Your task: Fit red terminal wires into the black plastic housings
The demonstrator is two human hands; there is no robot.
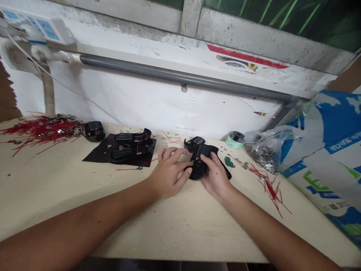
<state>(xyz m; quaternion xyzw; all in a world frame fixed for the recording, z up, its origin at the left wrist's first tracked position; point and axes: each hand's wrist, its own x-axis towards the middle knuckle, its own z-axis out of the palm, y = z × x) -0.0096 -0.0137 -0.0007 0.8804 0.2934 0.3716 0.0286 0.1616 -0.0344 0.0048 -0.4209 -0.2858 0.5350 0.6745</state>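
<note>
A black casing (197, 172) sits in a person's hands above the middle of a pale workbench (169, 233), closer to its far edge than its near one. The right hand (216, 174) curls around the casing's side, thumb on top; the left hand (172, 171) has its fingers bent and loosely spread, tips at the casing, though whether they pinch anything cannot be told. Just behind is an open black shell (195, 141). Toward the far left corner, more black housings (122, 153) lie on a dark sheet (96, 154), near a heap of red wires (46, 128). Toward the right edge are a tape roll (235, 140), a clear bag of metal pieces (265, 152) and scattered red leads (273, 192)
</note>
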